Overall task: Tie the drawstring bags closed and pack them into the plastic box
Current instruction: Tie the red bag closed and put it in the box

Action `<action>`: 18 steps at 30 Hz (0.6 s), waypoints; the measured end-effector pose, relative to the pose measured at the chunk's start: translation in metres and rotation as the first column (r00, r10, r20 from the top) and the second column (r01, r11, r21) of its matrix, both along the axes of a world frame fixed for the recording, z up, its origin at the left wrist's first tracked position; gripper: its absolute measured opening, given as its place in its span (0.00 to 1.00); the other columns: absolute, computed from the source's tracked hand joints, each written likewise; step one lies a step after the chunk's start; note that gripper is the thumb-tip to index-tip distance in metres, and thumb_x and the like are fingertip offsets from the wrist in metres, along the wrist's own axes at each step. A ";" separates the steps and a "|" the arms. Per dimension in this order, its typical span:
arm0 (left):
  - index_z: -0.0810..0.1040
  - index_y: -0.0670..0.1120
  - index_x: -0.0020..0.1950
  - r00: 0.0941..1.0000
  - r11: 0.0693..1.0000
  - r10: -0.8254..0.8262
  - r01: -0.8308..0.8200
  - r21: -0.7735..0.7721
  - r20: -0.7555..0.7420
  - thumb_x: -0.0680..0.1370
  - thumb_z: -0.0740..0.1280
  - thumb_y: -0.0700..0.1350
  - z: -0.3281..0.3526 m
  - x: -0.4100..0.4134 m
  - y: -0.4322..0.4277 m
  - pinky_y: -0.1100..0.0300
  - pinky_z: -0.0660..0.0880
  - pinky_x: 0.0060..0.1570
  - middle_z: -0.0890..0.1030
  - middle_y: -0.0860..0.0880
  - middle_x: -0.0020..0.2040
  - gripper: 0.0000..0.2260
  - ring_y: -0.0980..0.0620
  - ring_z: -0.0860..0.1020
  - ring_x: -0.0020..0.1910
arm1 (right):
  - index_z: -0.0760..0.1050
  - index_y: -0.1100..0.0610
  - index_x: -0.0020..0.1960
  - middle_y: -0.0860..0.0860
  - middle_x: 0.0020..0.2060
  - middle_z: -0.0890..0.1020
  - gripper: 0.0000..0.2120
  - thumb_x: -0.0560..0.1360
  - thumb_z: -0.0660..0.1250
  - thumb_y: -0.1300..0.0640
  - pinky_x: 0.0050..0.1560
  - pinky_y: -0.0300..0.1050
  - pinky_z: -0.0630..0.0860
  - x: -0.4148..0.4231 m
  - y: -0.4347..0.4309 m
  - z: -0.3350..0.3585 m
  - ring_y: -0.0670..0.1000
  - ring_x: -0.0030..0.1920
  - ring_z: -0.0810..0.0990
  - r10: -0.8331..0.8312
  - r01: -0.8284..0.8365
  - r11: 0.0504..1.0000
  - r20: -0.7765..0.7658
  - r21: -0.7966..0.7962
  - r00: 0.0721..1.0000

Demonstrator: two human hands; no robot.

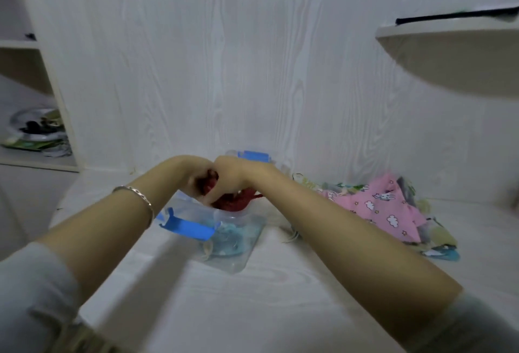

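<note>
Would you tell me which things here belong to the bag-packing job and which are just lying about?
Job: dark red fabric drawstring bag; clear plastic box with blue latches; light blue fabric bag inside it; pink cloud-print fabric bag pile beside it.
Lying about: clutter on the left shelf; black strip on the curved right shelf.

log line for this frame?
left hand, right hand: grip red bag | above plastic box | blue bag inside | pink bag outside

Both bare forearms reach forward and converge, the left hand point(193, 181) and right hand point(229, 179) meeting knuckle to knuckle, fingers curled down, pinching a red bag point(238, 203) between them.
</note>
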State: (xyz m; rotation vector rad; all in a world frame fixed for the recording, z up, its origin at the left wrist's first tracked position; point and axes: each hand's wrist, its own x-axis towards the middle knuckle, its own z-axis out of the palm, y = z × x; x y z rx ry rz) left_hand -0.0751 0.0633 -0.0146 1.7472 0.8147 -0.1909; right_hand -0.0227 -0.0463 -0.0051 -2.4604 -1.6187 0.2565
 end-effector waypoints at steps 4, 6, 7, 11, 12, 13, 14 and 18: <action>0.74 0.31 0.45 0.997 0.998 0.009 -0.004 0.064 -0.075 0.81 0.52 0.31 -0.021 0.012 0.007 0.50 0.76 0.53 0.79 0.39 0.44 0.12 0.43 0.77 0.43 | 0.74 0.56 0.54 0.50 0.47 0.77 0.19 0.70 0.74 0.47 0.45 0.47 0.75 0.003 0.011 -0.020 0.53 0.46 0.77 -0.005 0.013 0.988 0.052 -0.155 0.999; 0.74 0.31 0.49 0.995 0.992 -0.008 0.021 0.128 -0.099 0.80 0.53 0.31 -0.022 0.014 0.011 0.51 0.73 0.56 0.77 0.39 0.48 0.10 0.43 0.77 0.44 | 0.74 0.56 0.58 0.50 0.49 0.76 0.20 0.71 0.73 0.48 0.46 0.46 0.74 0.000 0.013 -0.021 0.53 0.47 0.77 -0.003 0.024 0.978 0.100 -0.208 0.995; 0.74 0.32 0.52 0.995 0.983 -0.018 0.036 0.181 -0.102 0.80 0.54 0.30 -0.022 0.015 0.013 0.52 0.74 0.55 0.78 0.38 0.50 0.09 0.44 0.77 0.45 | 0.74 0.56 0.60 0.50 0.50 0.76 0.21 0.72 0.72 0.49 0.48 0.46 0.74 -0.001 0.015 -0.021 0.53 0.49 0.76 -0.005 0.038 0.970 0.136 -0.238 0.991; 0.77 0.37 0.44 0.988 0.913 -0.111 0.144 0.382 -0.107 0.77 0.61 0.32 -0.020 0.022 0.016 0.61 0.80 0.40 0.81 0.44 0.43 0.06 0.51 0.79 0.39 | 0.72 0.58 0.64 0.53 0.60 0.77 0.23 0.75 0.67 0.43 0.52 0.48 0.76 -0.004 0.019 -0.015 0.55 0.55 0.78 -0.062 0.069 0.889 0.029 -0.453 0.998; 0.76 0.39 0.44 0.981 0.892 -0.145 0.186 0.411 -0.130 0.78 0.62 0.32 -0.021 0.025 0.017 0.63 0.79 0.36 0.80 0.46 0.42 0.05 0.52 0.79 0.38 | 0.72 0.60 0.65 0.55 0.61 0.78 0.26 0.76 0.67 0.43 0.55 0.48 0.77 -0.005 0.019 -0.012 0.55 0.56 0.79 -0.108 0.062 0.873 -0.068 -0.484 0.992; 0.75 0.40 0.44 0.974 0.874 -0.163 0.217 0.434 -0.158 0.78 0.63 0.33 -0.020 0.026 0.017 0.63 0.78 0.35 0.78 0.46 0.41 0.05 0.53 0.77 0.37 | 0.72 0.61 0.66 0.55 0.61 0.78 0.26 0.76 0.66 0.43 0.57 0.48 0.77 -0.006 0.018 -0.008 0.55 0.56 0.79 -0.140 0.069 0.866 -0.109 -0.495 0.984; 0.75 0.41 0.45 0.969 0.855 -0.172 0.235 0.462 -0.175 0.77 0.63 0.33 -0.022 0.027 0.019 0.63 0.77 0.33 0.77 0.46 0.40 0.04 0.53 0.76 0.35 | 0.73 0.60 0.66 0.55 0.60 0.79 0.25 0.76 0.66 0.44 0.55 0.47 0.78 -0.005 0.018 -0.005 0.55 0.55 0.80 -0.150 0.089 0.863 -0.085 -0.497 0.985; 0.78 0.39 0.55 0.877 0.824 -0.319 0.444 0.352 -0.359 0.79 0.61 0.35 -0.027 0.027 0.017 0.65 0.78 0.38 0.82 0.42 0.52 0.09 0.51 0.78 0.44 | 0.80 0.60 0.57 0.56 0.53 0.84 0.17 0.75 0.68 0.50 0.59 0.52 0.78 0.002 0.022 -0.003 0.55 0.54 0.83 -0.169 0.122 0.802 -0.026 -0.585 0.985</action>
